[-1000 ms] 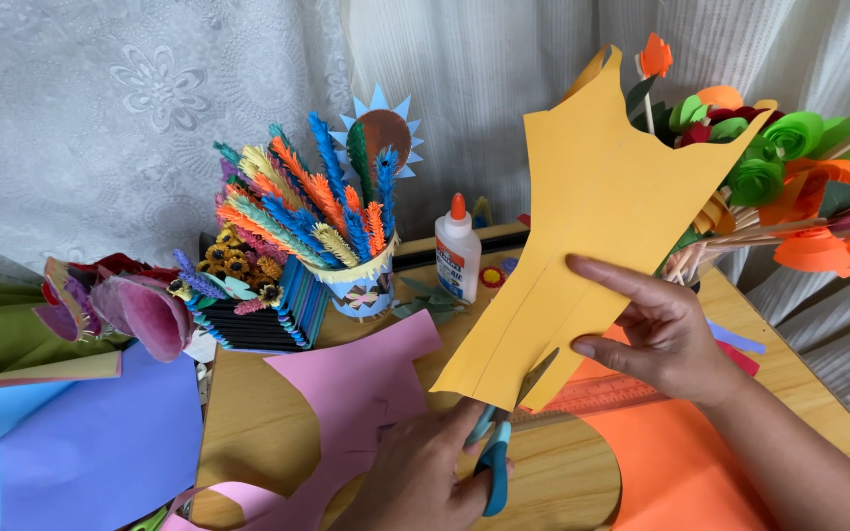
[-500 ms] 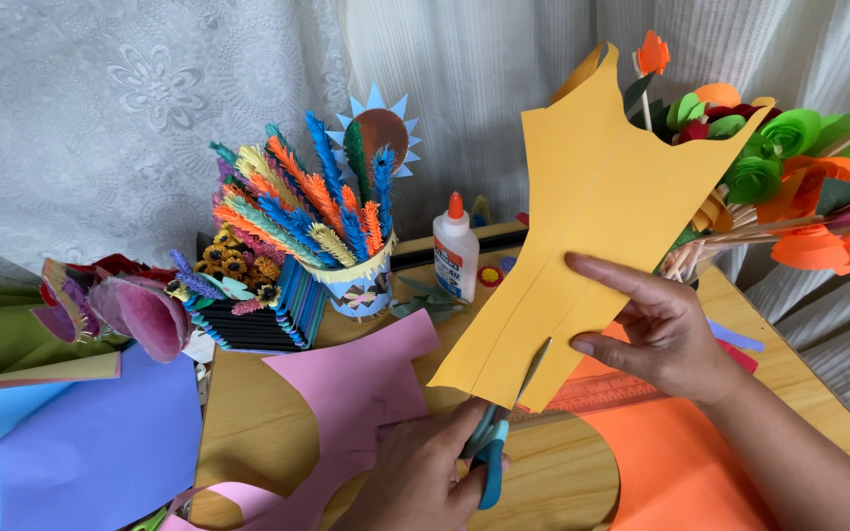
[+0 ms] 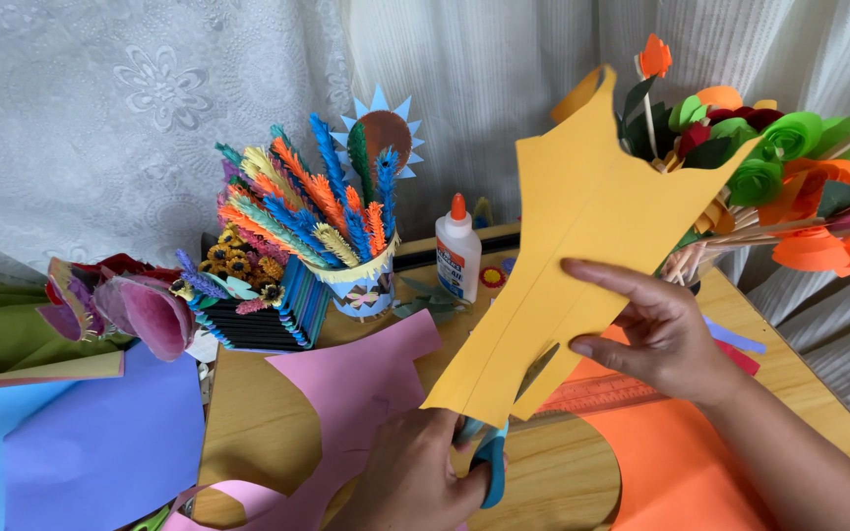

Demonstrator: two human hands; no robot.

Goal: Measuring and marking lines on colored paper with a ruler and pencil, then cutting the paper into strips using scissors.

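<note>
Wooden table (image 3: 268, 423), crowded edges, bare centre.
Right hand (image 3: 656, 334) pinches yellow paper (image 3: 582, 246) upright, centre frame; left hand (image 3: 420, 482) grips blue scissors (image 3: 489, 462) cutting its bottom edge.

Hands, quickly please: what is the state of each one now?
Left hand: closed on the blue-handled scissors, cutting into the yellow paper.
Right hand: holding the yellow paper, fingers spread on it.

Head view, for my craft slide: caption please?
Left hand works blue-handled scissors up a yellow paper sheet held by the right hand.
</note>
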